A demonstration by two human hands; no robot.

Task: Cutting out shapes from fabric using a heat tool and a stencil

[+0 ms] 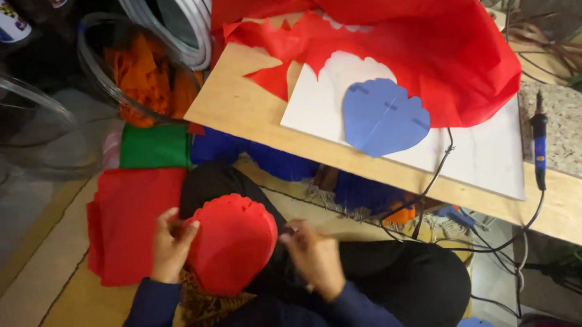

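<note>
Both my hands hold a stack of red scalloped fabric pieces (233, 242) over my lap. My left hand (171, 246) pinches its left edge. My right hand (313, 256) grips its right edge, fingers closed. On the low wooden table (241, 107) ahead lies a blue scalloped template (383, 116) on a white board (484, 157), partly covered by a large sheet of red fabric (430, 52) with cut-outs.
A blue-handled hot cutting tool (540, 143) rests on a speckled stone slab (563, 128), its cable trailing down. Folded red (128, 222), green (153, 146) and blue (252, 154) fabric lie on the floor. A clear bin with orange pieces (145, 81) stands at left.
</note>
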